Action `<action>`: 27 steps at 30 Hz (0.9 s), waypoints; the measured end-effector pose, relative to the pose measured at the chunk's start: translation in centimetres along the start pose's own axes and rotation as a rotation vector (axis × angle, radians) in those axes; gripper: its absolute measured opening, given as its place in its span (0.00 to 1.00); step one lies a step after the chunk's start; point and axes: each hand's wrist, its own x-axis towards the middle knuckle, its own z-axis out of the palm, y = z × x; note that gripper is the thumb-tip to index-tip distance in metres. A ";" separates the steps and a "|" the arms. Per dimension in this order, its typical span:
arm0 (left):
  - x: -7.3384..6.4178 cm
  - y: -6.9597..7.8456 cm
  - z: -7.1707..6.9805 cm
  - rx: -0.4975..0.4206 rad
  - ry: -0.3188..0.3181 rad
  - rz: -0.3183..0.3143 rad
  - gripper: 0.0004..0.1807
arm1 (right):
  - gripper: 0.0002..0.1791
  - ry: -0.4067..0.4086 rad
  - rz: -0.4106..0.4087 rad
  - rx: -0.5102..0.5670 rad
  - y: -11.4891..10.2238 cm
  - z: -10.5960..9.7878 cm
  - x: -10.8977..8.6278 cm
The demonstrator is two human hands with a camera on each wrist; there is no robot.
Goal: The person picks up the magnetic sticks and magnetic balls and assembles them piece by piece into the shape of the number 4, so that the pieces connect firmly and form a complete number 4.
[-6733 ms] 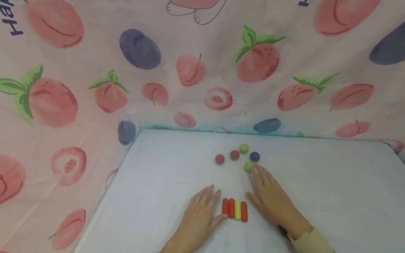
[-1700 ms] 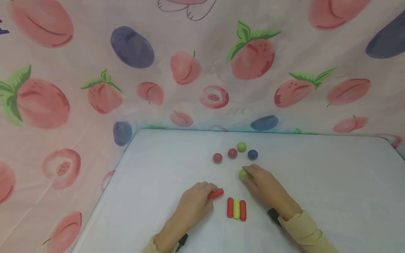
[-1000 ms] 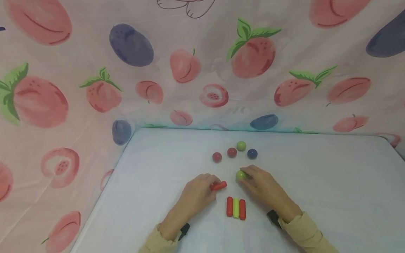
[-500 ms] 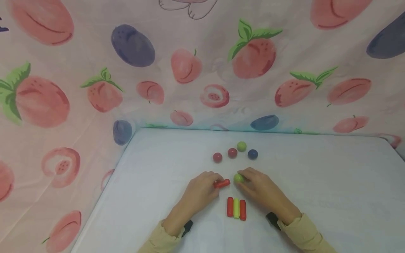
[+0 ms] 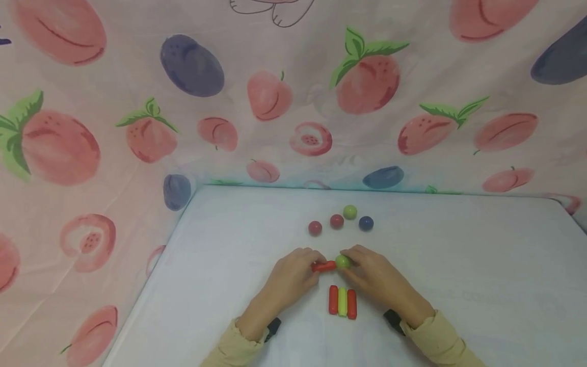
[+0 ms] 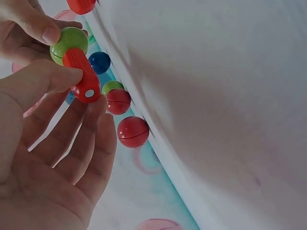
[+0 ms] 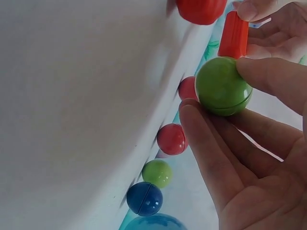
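Note:
Between finger and thumb my left hand (image 5: pixel 291 275) pinches a red magnetic rod (image 5: pixel 324 266), whose end shows a silvery dot in the left wrist view. My right hand (image 5: pixel 377 272) grips a light green ball (image 5: pixel 342 261) with a seam round it. The rod's far end meets the ball; the right wrist view shows them touching. Nearer the person, a red rod (image 5: pixel 333 299), a yellow rod (image 5: pixel 342 302) and another red rod (image 5: pixel 351 304) lie side by side on the white table (image 5: pixel 238 229).
Beyond the hands lie a red ball (image 5: pixel 315 228), a second red ball (image 5: pixel 337 220), a green ball (image 5: pixel 350 212) and a blue ball (image 5: pixel 366 223). Fruit-printed cloth (image 5: pixel 293 97) rises behind the table and along its left side.
My left hand has taken the leftmost red rod from the row and moved it up and right. My right hand has gripped the nearer green ball and brought it left until it touches the rod.

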 end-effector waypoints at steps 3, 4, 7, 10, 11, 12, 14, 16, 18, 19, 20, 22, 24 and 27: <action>0.1 -0.1 0.0 0.001 0.002 0.014 0.14 | 0.21 -0.001 -0.004 0.001 0.2 0.1 0.1; 0.1 -0.2 0.0 0.001 0.003 0.019 0.14 | 0.21 -0.003 0.000 0.001 0.2 0.1 0.1; 0.3 -0.2 0.0 0.003 -0.005 0.023 0.14 | 0.21 -0.005 0.001 -0.001 0.4 0.1 0.2; 0.6 -0.3 0.0 0.003 -0.019 0.017 0.14 | 0.20 -0.006 0.011 -0.004 0.4 0.1 0.3; 0.6 -0.3 0.0 0.004 -0.024 0.014 0.14 | 0.20 -0.007 0.014 -0.003 0.5 0.1 0.3; 0.7 -0.3 0.0 0.004 -0.029 0.010 0.14 | 0.20 -0.009 0.015 -0.002 0.5 0.2 0.3; 0.7 -0.3 -0.1 0.003 -0.035 0.009 0.13 | 0.19 -0.009 0.017 0.004 0.6 0.2 0.4; 0.7 -0.4 -0.1 0.000 -0.041 0.007 0.13 | 0.18 -0.010 0.018 0.016 0.6 0.1 0.5; 0.8 -0.4 -0.1 -0.005 -0.044 0.009 0.13 | 0.18 -0.011 0.016 0.026 0.7 0.1 0.5; 0.8 -0.4 -0.1 -0.007 -0.044 0.011 0.13 | 0.18 -0.012 0.020 0.032 0.7 0.1 0.6; 0.9 -0.5 -0.1 -0.008 -0.046 0.013 0.13 | 0.17 -0.015 0.024 0.038 0.8 0.1 0.6; 0.9 -0.5 -0.1 -0.008 -0.048 0.014 0.13 | 0.17 -0.024 0.033 0.048 0.9 0.1 0.7; 1.0 -0.5 0.0 -0.007 -0.050 0.016 0.13 | 0.17 -0.033 0.045 0.055 1.0 0.0 0.7; 1.1 -0.5 -0.1 -0.003 -0.053 0.018 0.13 | 0.18 -0.041 0.059 0.063 1.0 0.1 0.7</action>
